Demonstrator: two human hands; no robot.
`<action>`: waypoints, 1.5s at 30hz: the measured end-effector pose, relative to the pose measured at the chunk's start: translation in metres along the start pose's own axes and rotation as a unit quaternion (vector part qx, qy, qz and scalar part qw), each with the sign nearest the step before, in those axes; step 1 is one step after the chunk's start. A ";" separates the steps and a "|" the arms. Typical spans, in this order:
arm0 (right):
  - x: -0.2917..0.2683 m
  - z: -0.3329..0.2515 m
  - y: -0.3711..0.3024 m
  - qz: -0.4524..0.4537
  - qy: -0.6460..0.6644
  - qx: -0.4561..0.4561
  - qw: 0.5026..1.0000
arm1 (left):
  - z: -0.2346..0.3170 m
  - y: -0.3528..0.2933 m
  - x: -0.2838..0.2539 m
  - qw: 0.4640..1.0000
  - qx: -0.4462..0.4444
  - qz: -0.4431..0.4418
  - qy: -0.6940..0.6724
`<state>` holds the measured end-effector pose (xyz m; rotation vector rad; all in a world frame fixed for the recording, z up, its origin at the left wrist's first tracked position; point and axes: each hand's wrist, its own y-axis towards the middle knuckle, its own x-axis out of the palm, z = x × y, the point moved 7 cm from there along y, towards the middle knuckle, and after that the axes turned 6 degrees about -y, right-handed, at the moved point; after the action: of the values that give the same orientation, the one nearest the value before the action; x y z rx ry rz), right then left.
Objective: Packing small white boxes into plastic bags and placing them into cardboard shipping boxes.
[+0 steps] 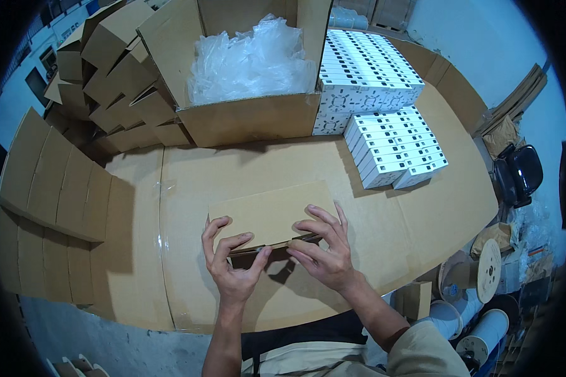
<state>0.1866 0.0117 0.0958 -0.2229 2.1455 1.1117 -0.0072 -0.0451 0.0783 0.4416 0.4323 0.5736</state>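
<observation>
Head view: the left hand [236, 257] and the right hand [324, 248] are both closed on a flat brown cardboard box [270, 204] at the lower centre of the frame, fingers over its top face, thumbs at the near edge, where a dark slit shows. If the thumbs press unevenly there, the thin board could crease or a corner tear; if one hand eases off first, the box could twist out of square. A push toward the upper right might run it into the lower white boxes [393, 151], though they stand well apart from it. At the left edge of the frame, the stacked brown boxes [56, 188] could topple if an elbow caught them.

The box's underside and whatever lies inside are out of sight, and the curled fingers and thumbs cover parts of the slit, so I cannot tell whether a flap is tucked in. The clear plastic [251, 63] in the large carton [248, 119] at the top is a tangle, its pieces impossible to separate by eye. The dark rim cuts off the clutter at lower right.
</observation>
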 end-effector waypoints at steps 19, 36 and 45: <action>-0.003 0.009 0.007 0.056 0.009 0.019 0.998 | 0.000 0.007 -0.006 0.994 0.085 -0.041 0.047; -0.017 0.083 0.020 -0.082 0.209 0.066 0.972 | -0.014 0.044 -0.005 0.984 0.070 -0.151 -0.067; 0.009 0.107 0.021 -0.151 0.409 0.105 0.894 | -0.031 0.051 -0.006 0.972 0.078 -0.186 -0.118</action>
<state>0.2249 0.1090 0.0621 -1.0393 2.7915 0.6355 -0.0486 -0.0022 0.0806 0.5569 0.3220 0.1212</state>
